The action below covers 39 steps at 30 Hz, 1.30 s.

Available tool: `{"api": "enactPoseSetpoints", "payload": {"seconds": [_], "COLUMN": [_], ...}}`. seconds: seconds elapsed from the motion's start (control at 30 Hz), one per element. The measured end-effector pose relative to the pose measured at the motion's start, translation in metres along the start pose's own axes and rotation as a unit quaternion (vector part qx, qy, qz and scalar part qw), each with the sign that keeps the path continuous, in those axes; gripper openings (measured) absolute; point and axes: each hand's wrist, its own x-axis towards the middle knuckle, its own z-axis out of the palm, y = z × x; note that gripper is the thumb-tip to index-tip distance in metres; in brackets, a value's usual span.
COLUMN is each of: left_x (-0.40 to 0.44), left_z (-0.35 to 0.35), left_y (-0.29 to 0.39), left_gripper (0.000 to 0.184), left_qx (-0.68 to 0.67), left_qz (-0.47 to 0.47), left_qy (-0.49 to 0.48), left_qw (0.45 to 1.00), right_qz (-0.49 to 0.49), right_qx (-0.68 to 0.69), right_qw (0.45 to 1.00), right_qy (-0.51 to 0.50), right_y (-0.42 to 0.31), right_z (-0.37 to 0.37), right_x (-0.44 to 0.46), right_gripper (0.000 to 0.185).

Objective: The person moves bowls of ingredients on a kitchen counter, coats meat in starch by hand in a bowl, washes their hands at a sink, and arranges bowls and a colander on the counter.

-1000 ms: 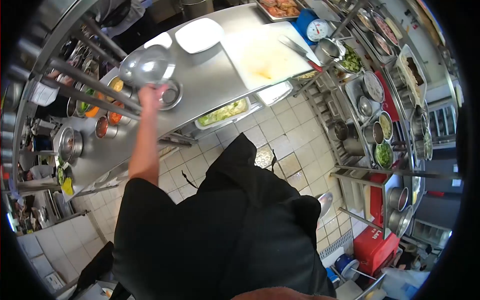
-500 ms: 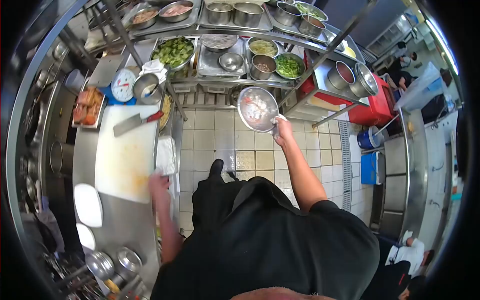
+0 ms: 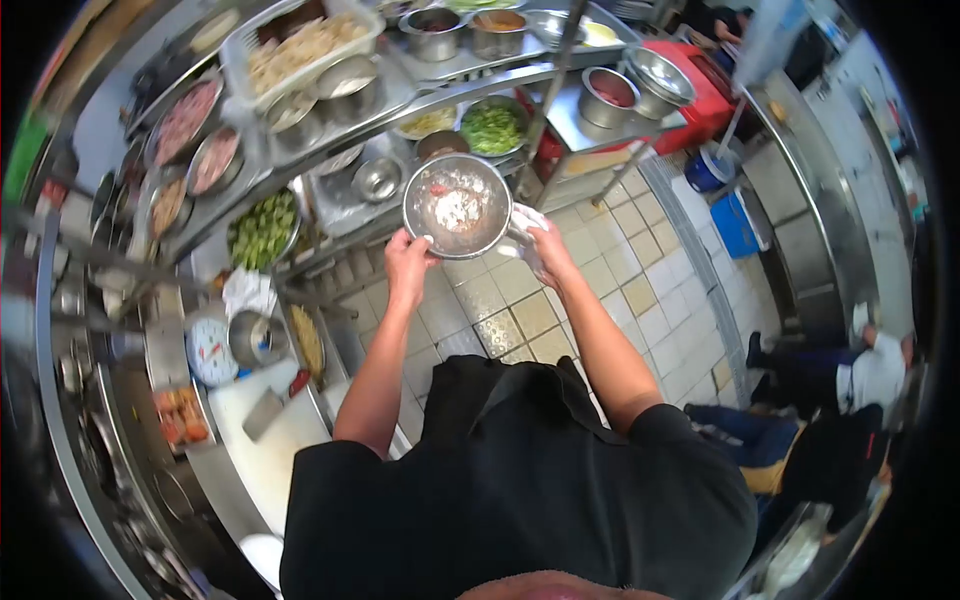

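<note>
In front of me a round metal bowl (image 3: pixel 425 205) is held up between my two hands, with whitish, flour-like stuff and some reddish bits inside. My left hand (image 3: pixel 408 265) grips its lower left rim, thumb on the edge. On the other side my right hand (image 3: pixel 548 252) closes around the bowl's right edge, where something whitish and shiny shows between fingers and metal; I cannot make out what it is. Just beyond the bowl stand a small metal bowl (image 3: pixel 379 180) on a tray and a bowl of chopped greens (image 3: pixel 494 128) on the rack shelf.
A steel rack (image 3: pixel 400 105) spans the front with several bowls and a white basket (image 3: pixel 305 50). To my left are a cutting board (image 3: pixel 290 435) with a cleaver (image 3: pixel 264 414), and a scale (image 3: pixel 211 350). Tiled floor (image 3: pixel 530 315) lies below. Other people (image 3: pixel 830 450) are at right.
My left hand has come up from beside the cutting board and taken hold of the bowl's rim. My view has turned and moved nearer the rack, the right hand still holding the bowl.
</note>
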Motion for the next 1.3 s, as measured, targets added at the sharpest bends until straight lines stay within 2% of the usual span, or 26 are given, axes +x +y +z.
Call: {"api": "enactPoseSetpoints", "payload": {"seconds": [0.07, 0.13, 0.2, 0.27, 0.33, 0.4, 0.47, 0.6, 0.67, 0.77, 0.8, 0.87, 0.93, 1.0, 1.03, 1.1, 1.13, 1.2, 1.23, 1.3], "left_x": [0.012, 0.022, 0.031, 0.036, 0.054, 0.077, 0.113, 0.17, 0.202, 0.251, 0.263, 0.265, 0.291, 0.294, 0.293, 0.286, 0.281, 0.276, 0.271, 0.26], "left_z": [0.035, 0.071, 0.11, 0.151, 0.191, 0.238, 0.276, 0.356, 0.389, 0.419, 0.424, 0.426, 0.416, 0.416, 0.417, 0.41, 0.406, 0.395, 0.388, 0.393], "left_y": [-0.01, -0.035, -0.061, -0.084, -0.108, -0.112, -0.122, -0.14, -0.153, -0.168, -0.172, -0.172, -0.19, -0.195, -0.197, -0.206, -0.206, -0.217, -0.223, -0.22], "left_gripper": [0.011, 0.012, 0.013, 0.015, 0.015, 0.016, 0.015, 0.018, 0.016, 0.023, 0.025, 0.026, 0.03, 0.033, 0.034, 0.038, 0.043, 0.051, 0.06, 0.077], "left_qx": [-0.005, 0.001, 0.009, 0.01, 0.024, 0.046, 0.077, 0.039, -0.013, -0.059, -0.059, -0.056, -0.07, -0.084, -0.09, -0.045, -0.043, 0.099, 0.067, -0.107], "left_qz": [-0.029, -0.082, -0.132, -0.162, -0.182, -0.155, -0.152, -0.176, -0.184, -0.153, -0.133, -0.091, -0.148, -0.142, -0.14, -0.092, -0.13, -0.083, -0.041, -0.095], "left_qy": [-0.046, -0.088, -0.114, -0.139, -0.145, -0.125, -0.15, -0.122, -0.125, -0.001, 0.055, 0.035, -0.009, -0.014, -0.02, -0.051, -0.042, -0.013, -0.018, 0.087], "left_qw": [0.999, 0.993, 0.985, 0.977, 0.972, 0.979, 0.974, 0.976, 0.975, 0.986, 0.988, 0.994, 0.986, 0.986, 0.986, 0.993, 0.99, 0.992, 0.997, 0.986], "right_qz": [0.007, 0.021, -0.008, -0.03, -0.074, -0.065, -0.052, -0.046, -0.067, -0.078, -0.079, -0.09, -0.086, -0.072, -0.057, -0.034, -0.034, -0.055, -0.046, -0.042], "right_qx": [-0.008, 0.012, 0.142, 0.261, 0.326, 0.367, 0.381, 0.383, 0.374, 0.348, 0.338, 0.339, 0.341, 0.344, 0.346, 0.341, 0.34, 0.341, 0.353, 0.365], "right_qw": [0.999, 0.986, 0.96, 0.892, 0.859, 0.803, 0.792, 0.77, 0.78, 0.789, 0.791, 0.798, 0.806, 0.815, 0.807, 0.805, 0.794, 0.786, 0.762, 0.728], "right_qy": [0.043, 0.163, 0.242, 0.367, 0.388, 0.466, 0.474, 0.507, 0.497, 0.5, 0.504, 0.49, 0.476, 0.46, 0.475, 0.484, 0.503, 0.513, 0.54, 0.579], "right_y": [-0.012, -0.004, -0.002, 0.008, 0.02, 0.028, 0.036, 0.005, -0.023, -0.071, -0.083, -0.092, -0.092, -0.087, -0.082, -0.09, -0.1, -0.129, -0.128, -0.13], "right_z": [-0.062, -0.155, -0.238, -0.324, -0.397, -0.457, -0.507, -0.56, -0.578, -0.593, -0.601, -0.63, -0.66, -0.693, -0.712, -0.729, -0.733, -0.727, -0.743, -0.765], "right_x": [-0.013, -0.027, -0.062, -0.103, -0.146, -0.174, -0.195, -0.205, -0.202, -0.197, -0.194, -0.189, -0.187, -0.185, -0.182, -0.169, -0.174, -0.181, -0.188, -0.204], "right_gripper": [0.037, 0.037, 0.033, 0.021, 0.013, 0.013, 0.013, 0.013, 0.015, 0.018, 0.019, 0.02, 0.02, 0.02, 0.028, 0.029, 0.029, 0.029, 0.029, 0.025]}}
